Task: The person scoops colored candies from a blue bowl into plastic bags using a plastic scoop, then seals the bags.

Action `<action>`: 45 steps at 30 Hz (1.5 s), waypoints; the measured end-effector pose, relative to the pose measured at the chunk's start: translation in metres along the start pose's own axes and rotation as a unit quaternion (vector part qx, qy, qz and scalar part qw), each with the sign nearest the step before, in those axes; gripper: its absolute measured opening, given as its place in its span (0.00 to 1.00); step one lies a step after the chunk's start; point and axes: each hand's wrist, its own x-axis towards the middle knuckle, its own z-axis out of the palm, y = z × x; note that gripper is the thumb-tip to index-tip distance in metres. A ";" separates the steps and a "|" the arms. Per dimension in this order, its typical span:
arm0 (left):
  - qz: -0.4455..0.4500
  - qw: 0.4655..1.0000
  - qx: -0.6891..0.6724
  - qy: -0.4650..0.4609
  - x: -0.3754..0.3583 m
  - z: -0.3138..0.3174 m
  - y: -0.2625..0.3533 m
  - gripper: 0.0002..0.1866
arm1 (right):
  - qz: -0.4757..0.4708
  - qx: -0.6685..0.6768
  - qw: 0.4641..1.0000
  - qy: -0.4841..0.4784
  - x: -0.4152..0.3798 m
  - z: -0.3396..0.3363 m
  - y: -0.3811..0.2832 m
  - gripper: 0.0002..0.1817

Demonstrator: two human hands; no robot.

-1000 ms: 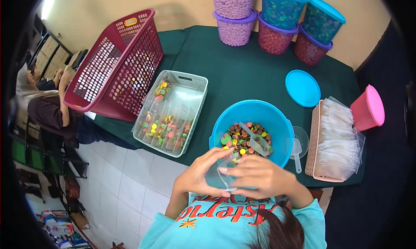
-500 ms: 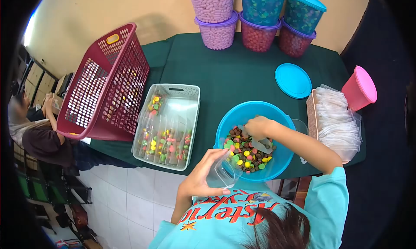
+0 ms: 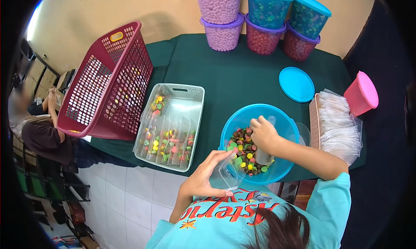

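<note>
My left hand [image 3: 203, 177] holds a clear plastic container [image 3: 226, 173], tilted, at the near left rim of the blue tub [image 3: 284, 119]. Brown, green, yellow and pink candies [image 3: 245, 151] lie in the tub. Over them, my right hand [image 3: 264, 134] has its fingers closed round a translucent scoop [image 3: 263, 157], partly hidden by the hand. To the left, a pale grey basket [image 3: 184, 108] holds several clear packs of coloured candies [image 3: 173, 145].
A maroon laundry basket [image 3: 104, 84] stands at the left. Lidded tubs [image 3: 265, 37] are stacked by the wall. A blue lid [image 3: 296, 84], a box of plastic bags [image 3: 338, 123] and a pink tub [image 3: 360, 94] lie right. Another person [image 3: 41, 132] is far left.
My right hand has shifted slightly down and right within the tub, along with the scoop. My left hand keeps hold of the clear container. The whole view has shifted slightly.
</note>
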 end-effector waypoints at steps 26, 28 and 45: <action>-0.075 0.984 0.035 0.155 -0.015 0.045 0.007 0.53 | 0.031 0.164 0.986 -0.019 0.025 0.039 0.008 0.15; -0.077 0.983 0.032 0.167 -0.015 0.046 0.007 0.53 | 0.094 0.176 0.979 0.034 0.029 0.047 -0.005 0.15; -0.063 0.987 0.021 0.150 -0.016 0.042 0.001 0.54 | 0.054 0.329 0.936 -0.108 0.032 0.027 0.020 0.26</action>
